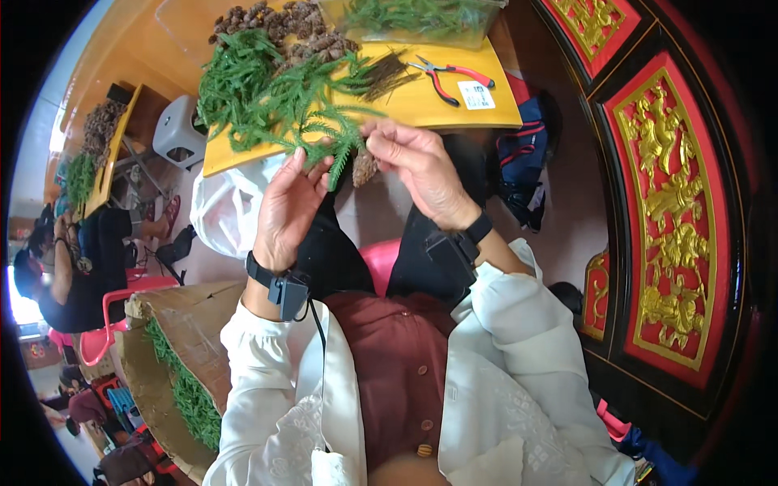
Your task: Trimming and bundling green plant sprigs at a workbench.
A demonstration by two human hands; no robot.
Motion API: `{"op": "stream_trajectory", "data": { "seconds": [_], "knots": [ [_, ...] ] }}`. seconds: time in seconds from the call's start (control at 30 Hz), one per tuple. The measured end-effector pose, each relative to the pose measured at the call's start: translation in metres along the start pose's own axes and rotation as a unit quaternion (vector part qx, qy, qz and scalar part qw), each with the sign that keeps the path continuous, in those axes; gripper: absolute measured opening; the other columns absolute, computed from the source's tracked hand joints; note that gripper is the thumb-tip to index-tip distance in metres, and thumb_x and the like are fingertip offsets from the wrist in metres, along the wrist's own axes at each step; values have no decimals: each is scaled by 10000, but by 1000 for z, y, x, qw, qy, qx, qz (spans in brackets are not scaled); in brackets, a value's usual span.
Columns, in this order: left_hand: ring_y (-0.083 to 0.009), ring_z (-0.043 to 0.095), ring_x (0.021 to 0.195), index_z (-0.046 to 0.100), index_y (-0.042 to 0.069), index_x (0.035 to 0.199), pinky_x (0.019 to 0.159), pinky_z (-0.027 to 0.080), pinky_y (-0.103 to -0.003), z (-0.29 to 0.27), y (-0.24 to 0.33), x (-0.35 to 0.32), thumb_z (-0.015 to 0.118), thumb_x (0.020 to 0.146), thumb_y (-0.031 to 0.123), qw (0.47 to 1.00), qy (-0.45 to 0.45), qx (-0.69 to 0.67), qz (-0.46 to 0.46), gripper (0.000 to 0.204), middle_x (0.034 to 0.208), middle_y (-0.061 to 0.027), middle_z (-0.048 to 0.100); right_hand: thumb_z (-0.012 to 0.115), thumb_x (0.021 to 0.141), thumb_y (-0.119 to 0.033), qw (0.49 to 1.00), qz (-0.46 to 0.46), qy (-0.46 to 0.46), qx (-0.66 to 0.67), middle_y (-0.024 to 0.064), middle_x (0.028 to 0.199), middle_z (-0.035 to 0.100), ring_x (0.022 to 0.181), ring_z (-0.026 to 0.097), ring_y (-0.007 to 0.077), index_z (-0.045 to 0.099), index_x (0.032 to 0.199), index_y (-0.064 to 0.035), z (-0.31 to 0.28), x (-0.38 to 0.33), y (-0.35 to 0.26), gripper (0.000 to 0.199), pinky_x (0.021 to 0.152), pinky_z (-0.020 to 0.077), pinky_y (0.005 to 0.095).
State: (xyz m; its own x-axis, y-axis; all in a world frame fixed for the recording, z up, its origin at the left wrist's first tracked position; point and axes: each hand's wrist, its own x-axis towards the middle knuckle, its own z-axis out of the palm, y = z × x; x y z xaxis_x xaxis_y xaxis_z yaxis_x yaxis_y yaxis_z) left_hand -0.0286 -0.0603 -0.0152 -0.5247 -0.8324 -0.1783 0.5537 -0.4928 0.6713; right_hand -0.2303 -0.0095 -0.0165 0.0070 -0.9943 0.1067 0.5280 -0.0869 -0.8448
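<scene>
In front of me, just past the table's near edge, my left hand (288, 202) holds a green artificial pine sprig (339, 146) between thumb and fingers. My right hand (423, 168) is closed in a pinch beside the sprig's base. A brown pine cone (365, 168) hangs tip-down just under the right fingertips, against the sprig. Whether those fingers grip the cone itself or a thin wire on it is hard to make out.
On the yellow table (486, 117) lie a heap of green sprigs (239, 85), pine cones (284, 28), brown wires (389, 74), red-handled pliers (446, 81) and a white label (476, 95). A clear bin (413, 36) stands behind. A cardboard box (190, 324) of greenery is left; another person (73, 275) sits beyond.
</scene>
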Motion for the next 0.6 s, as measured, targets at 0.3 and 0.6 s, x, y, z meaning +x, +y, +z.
{"op": "stream_trajectory", "data": {
  "seconds": [0.3,0.6],
  "knots": [
    [-157,591,951,609,58,1076,880,428,-277,3,-6,-17,568,924,182,989,-13,109,97,201,1085,-78,631,601,879,-129,994,-93,-19,-53,113,1223,562,1158,468,177,658,885,-15,-20,5,-15,128,1020,297,308],
    [-123,574,984,552,10,1204,923,406,-280,20,-13,-25,609,880,109,951,16,292,104,344,1109,-55,623,610,867,-139,995,-30,-56,-82,109,1180,583,1116,498,161,664,853,-21,-15,0,-23,130,985,334,288]
  ]
}}
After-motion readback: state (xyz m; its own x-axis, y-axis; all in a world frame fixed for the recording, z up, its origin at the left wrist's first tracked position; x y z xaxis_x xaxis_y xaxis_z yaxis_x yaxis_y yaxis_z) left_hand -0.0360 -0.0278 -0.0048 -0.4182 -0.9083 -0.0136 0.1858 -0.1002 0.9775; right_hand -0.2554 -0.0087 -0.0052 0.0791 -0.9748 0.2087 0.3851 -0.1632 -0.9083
